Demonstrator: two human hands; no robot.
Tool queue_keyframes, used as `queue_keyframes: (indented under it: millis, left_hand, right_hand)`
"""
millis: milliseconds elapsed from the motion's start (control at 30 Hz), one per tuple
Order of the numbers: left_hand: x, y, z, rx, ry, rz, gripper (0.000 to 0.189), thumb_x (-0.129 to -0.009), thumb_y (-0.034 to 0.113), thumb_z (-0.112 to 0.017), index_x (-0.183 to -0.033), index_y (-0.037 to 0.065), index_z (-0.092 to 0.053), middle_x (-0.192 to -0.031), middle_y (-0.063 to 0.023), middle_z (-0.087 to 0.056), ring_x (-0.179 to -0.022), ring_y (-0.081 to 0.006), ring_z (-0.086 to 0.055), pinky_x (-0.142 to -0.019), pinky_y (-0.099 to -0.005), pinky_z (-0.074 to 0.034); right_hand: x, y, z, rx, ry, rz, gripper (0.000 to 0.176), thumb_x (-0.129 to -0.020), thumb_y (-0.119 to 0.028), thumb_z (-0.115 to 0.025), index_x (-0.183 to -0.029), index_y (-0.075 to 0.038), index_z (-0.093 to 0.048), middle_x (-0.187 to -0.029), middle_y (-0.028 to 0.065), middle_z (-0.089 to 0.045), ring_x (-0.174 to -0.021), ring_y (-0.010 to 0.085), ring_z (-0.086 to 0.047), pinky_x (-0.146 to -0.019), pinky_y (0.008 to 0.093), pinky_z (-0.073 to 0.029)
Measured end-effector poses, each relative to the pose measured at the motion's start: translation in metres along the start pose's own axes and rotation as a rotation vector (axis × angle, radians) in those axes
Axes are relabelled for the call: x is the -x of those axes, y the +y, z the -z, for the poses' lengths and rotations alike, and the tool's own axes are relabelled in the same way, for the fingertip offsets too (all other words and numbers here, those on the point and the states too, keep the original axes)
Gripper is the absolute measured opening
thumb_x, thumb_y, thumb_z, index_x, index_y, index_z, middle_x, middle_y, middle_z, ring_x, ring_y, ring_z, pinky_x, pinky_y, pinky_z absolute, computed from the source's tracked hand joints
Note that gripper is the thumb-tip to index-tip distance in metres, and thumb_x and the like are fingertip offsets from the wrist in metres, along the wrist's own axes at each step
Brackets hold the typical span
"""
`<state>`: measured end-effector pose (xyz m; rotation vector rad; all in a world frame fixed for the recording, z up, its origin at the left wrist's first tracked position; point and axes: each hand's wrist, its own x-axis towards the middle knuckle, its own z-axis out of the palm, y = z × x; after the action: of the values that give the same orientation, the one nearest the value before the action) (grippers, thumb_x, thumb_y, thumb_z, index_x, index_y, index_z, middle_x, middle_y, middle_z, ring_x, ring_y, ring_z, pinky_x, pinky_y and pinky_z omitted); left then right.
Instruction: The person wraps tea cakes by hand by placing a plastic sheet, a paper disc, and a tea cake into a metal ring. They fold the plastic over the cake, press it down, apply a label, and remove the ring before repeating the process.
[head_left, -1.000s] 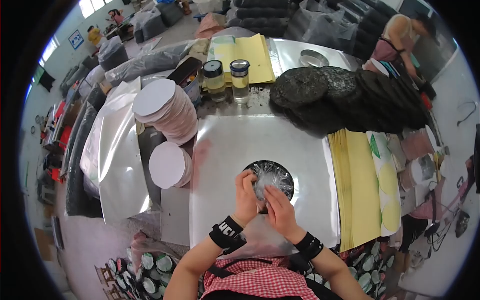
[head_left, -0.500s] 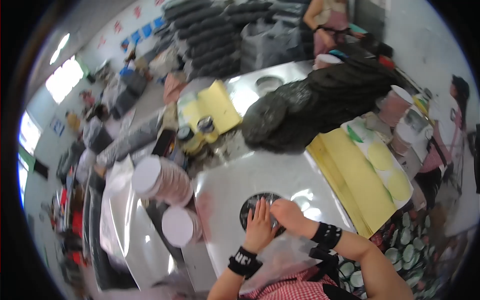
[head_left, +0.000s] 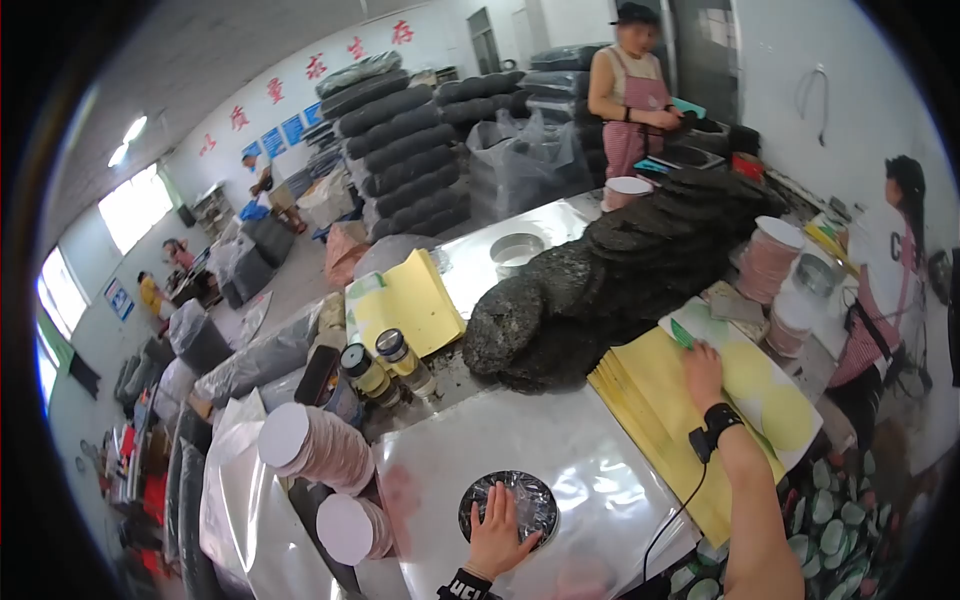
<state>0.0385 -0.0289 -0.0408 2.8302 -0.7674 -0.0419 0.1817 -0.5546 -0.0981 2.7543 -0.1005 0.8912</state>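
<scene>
My left hand (head_left: 497, 535) lies flat with spread fingers on a dark round disc (head_left: 535, 500) that sits on the shiny metal sheet (head_left: 450, 440). My right hand (head_left: 703, 372) is stretched out over the stack of yellow sheets (head_left: 665, 420), near a green-and-white printed sheet (head_left: 745, 350). Its fingertips touch or hover by a small green patch; whether they grip a sheet edge is unclear. Beyond both hands lies a long heap of dark round sheets (head_left: 600, 290).
Two stacks of pale round discs (head_left: 318, 448) (head_left: 353, 530) stand left of the metal sheet. Behind them are two jars (head_left: 405, 362) and more yellow paper (head_left: 415, 305). A metal ring (head_left: 517, 250) lies farther back. Co-workers stand at the back (head_left: 640, 95) and right (head_left: 890, 270).
My right hand has left the dark disc and moved right and away to the yellow sheets. My left hand stays on the disc. The camera view has tilted up.
</scene>
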Motion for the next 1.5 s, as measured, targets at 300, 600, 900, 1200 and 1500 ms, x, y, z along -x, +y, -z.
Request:
queue_keyframes:
  millis: [300,600,900,1200,1500]
  left_hand:
    - [0.002,0.008,0.012,-0.06,-0.075,0.041,0.097,-0.088,0.061,-0.057,-0.15,-0.008,-0.029,-0.161,-0.0252,-0.02,-0.151,-0.0352,-0.019,-0.119,-0.0533,-0.017]
    - [0.003,0.008,0.015,0.003,-0.054,0.043,0.095,-0.089,0.059,-0.058,-0.15,-0.008,-0.028,-0.161,-0.0245,-0.02,-0.151,-0.0353,-0.019,-0.118,-0.0543,-0.018]
    - [0.004,0.01,0.016,-0.021,-0.028,0.055,0.092,-0.087,0.056,-0.06,-0.15,-0.005,-0.032,-0.161,-0.0215,-0.024,-0.15,-0.031,-0.022,-0.118,-0.0534,-0.02]
    - [0.012,0.014,0.006,0.027,0.081,0.082,0.069,-0.095,0.037,-0.051,-0.15,-0.001,-0.034,-0.16,-0.0223,-0.023,-0.15,-0.034,-0.02,-0.118,-0.0563,-0.016]
    - [0.015,0.0,-0.028,0.349,0.144,0.061,0.067,-0.091,0.05,-0.055,-0.149,0.02,-0.042,-0.15,-0.0048,-0.048,-0.144,-0.0262,-0.035,-0.12,-0.0532,-0.015]
  right_hand:
    - [-0.016,0.019,0.0,-0.243,-0.084,-0.342,0.023,-0.09,-0.014,-0.058,-0.107,-0.004,-0.071,-0.094,0.0169,-0.072,-0.085,0.0359,-0.068,-0.076,0.0434,-0.055]
    - [-0.007,0.026,-0.018,-0.098,-0.069,0.002,0.031,-0.085,-0.014,-0.063,-0.115,-0.006,-0.069,-0.12,0.0119,-0.068,-0.108,0.0326,-0.064,-0.085,0.0413,-0.053]
    - [-0.045,0.007,0.021,-0.118,-0.271,-0.384,0.022,-0.092,-0.018,-0.058,-0.106,-0.007,-0.071,-0.097,0.0132,-0.073,-0.094,0.0311,-0.07,-0.077,0.0425,-0.054]
    - [0.004,-0.182,0.203,-1.055,-0.143,0.083,0.056,-0.091,-0.016,-0.06,-0.142,0.003,-0.045,-0.136,0.0211,-0.053,-0.12,0.0346,-0.053,-0.101,0.0415,-0.043]
    - [0.081,-0.288,0.242,-0.807,-0.453,0.711,0.087,-0.088,-0.052,-0.061,-0.143,0.011,-0.039,-0.149,0.0302,-0.039,-0.142,0.0397,-0.036,-0.117,0.0493,-0.028]
